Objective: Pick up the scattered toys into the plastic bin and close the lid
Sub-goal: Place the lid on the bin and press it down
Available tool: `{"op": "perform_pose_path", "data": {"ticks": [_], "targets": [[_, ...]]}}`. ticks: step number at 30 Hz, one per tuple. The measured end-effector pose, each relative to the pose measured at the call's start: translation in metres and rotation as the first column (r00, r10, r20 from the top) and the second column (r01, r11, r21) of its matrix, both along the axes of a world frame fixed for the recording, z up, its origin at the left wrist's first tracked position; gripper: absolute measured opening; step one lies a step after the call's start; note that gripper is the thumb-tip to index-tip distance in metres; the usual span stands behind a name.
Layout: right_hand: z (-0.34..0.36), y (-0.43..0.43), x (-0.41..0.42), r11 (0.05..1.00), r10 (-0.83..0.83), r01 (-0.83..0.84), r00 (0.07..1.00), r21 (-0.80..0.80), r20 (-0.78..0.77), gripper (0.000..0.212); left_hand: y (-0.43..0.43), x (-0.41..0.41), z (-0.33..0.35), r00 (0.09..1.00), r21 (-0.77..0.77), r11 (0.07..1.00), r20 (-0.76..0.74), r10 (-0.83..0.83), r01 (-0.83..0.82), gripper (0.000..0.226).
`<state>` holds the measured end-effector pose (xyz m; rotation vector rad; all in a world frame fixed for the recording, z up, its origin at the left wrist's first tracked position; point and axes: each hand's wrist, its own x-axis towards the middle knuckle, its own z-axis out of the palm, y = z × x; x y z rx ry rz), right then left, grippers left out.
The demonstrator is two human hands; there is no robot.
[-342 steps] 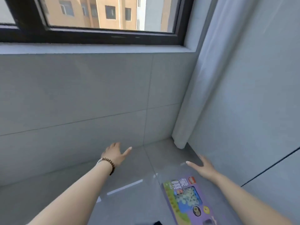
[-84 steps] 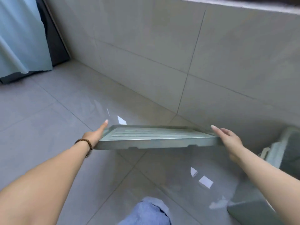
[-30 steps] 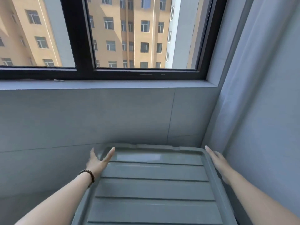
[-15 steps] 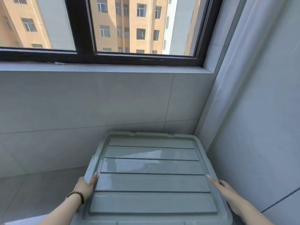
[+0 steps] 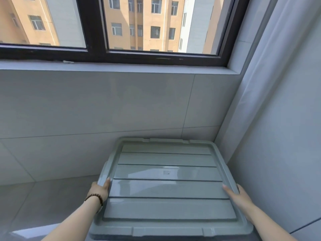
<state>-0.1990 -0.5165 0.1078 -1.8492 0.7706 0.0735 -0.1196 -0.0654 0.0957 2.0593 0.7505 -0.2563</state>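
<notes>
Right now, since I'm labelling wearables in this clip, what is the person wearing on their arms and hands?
The left hand has a dark brown bead bracelet round its wrist. The right hand wears nothing. No sleeves or gloves show on either arm.

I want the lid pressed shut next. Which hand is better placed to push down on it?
Probably the right hand: its thumb and palm lie over the right rim of the lid. The left hand sits mostly outside the left rim, with only its thumb on top.

Lidded bin (image 5: 166,181) on tiled floor (image 5: 43,202)
</notes>
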Motion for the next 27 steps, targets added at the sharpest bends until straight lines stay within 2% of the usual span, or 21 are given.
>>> {"op": "perform_pose_path", "data": {"ticks": [3,7,8,12,17,19,20,21,23,25,27], "targets": [[-0.008,-0.003,0.003,0.999,0.021,-0.022,1.0,-0.046,-0.024,0.055,0.004,0.0,-0.001,0.999,0.008,1.0,-0.034,-0.029,0.03,0.062],[-0.023,-0.007,-0.014,0.999,0.044,-0.046,0.996,-0.018,-0.081,0.08,0.013,-0.012,0.0,0.997,0.032,0.998,-0.061,-0.048,0.05,0.064],[-0.031,-0.011,-0.02,0.998,0.056,-0.057,0.995,-0.01,-0.088,0.087,0.017,-0.017,0.001,0.997,0.043,0.998,-0.071,-0.044,0.047,0.064],[-0.047,-0.016,-0.049,0.998,0.054,-0.055,0.983,-0.002,-0.177,0.138,0.022,-0.04,0.005,0.99,0.112,0.993,-0.137,-0.033,0.048,0.07],[-0.008,0.01,-0.072,0.997,0.077,-0.081,0.97,-0.009,-0.23,0.137,0.011,-0.047,0.018,0.98,0.134,0.991,-0.199,0.017,0.01,0.086],[-0.007,0.01,-0.074,0.997,0.081,-0.083,0.971,0.004,-0.224,0.144,0.004,-0.047,0.021,0.977,0.128,0.991,-0.206,0.056,-0.029,0.087],[-0.007,0.009,-0.074,0.997,0.079,-0.075,0.972,0.024,-0.221,0.146,-0.001,-0.048,0.023,0.978,0.183,0.983,-0.198,0.06,-0.023,0.085],[-0.001,0.014,-0.076,0.996,0.081,-0.074,0.973,0.04,-0.218,0.146,-0.007,-0.049,0.026,0.984,0.286,0.958,-0.173,0.033,0.018,0.084],[0.011,0.022,-0.077,0.995,0.064,-0.045,0.975,0.091,-0.212,0.136,-0.032,-0.047,0.03,0.988,0.475,0.866,-0.07,-0.14,0.156,0.081],[0.014,0.024,-0.078,0.988,0.049,-0.018,0.978,0.152,-0.203,0.131,-0.074,-0.044,0.033,0.92,0.532,0.778,-0.009,-0.391,0.335,0.077],[0.016,0.023,-0.076,0.976,0.038,0.015,0.971,0.219,-0.236,0.132,-0.124,-0.048,0.03,0.805,0.516,0.688,-0.005,-0.593,0.51,0.072]]}}
